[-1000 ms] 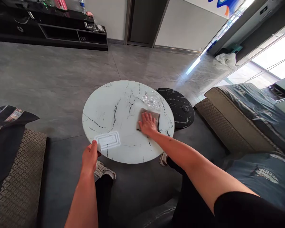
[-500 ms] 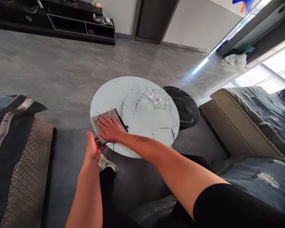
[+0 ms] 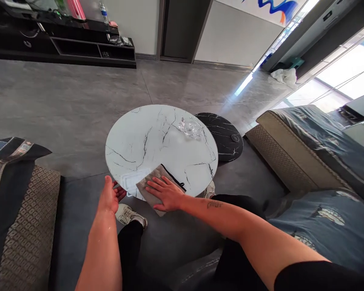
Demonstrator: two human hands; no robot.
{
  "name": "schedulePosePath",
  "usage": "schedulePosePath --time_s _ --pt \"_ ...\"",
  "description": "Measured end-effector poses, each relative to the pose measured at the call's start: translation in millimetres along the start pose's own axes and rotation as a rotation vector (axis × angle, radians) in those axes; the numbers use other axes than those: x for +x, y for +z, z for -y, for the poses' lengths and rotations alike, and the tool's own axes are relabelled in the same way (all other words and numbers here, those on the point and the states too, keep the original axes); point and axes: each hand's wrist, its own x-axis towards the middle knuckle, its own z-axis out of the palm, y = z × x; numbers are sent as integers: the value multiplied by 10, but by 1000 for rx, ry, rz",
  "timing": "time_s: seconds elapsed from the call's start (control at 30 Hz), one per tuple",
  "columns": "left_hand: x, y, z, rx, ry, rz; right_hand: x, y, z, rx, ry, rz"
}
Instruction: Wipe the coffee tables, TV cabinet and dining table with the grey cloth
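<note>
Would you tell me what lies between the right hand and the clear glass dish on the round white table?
The head view shows the grey cloth under the right hand, then only white black-veined tabletop up to the clear glass dish.

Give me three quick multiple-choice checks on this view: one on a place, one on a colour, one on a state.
1. Where is the right hand?
A) On the grey cloth at the near edge of the round white marble-look tabletop
B) On the sofa arm
C) On the floor

2. What colour is the smaller round table beyond it?
A) Red
B) Black with white veining
C) Plain white

3. Where is the left hand?
A) Gripping the cloth
B) On the glass dish
C) At the tabletop's rim, apart from the cloth

1: A, palm flat on the cloth.
2: B, pale veins cross its dark top.
3: C, a gap shows between hand and cloth.
</note>
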Motion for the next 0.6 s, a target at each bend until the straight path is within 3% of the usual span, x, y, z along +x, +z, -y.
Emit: schedulePosePath --time_s 0.2,0.37,0.6 --pt "17 -4 16 33 21 -6 -676 -89 -483 80 -22 64" --pt "56 19 21 107 37 -27 -1132 -337 -1085 107 -62 149" --pt "196 -33 77 164 51 -77 -1641 -814 -2131 -11 181 90"
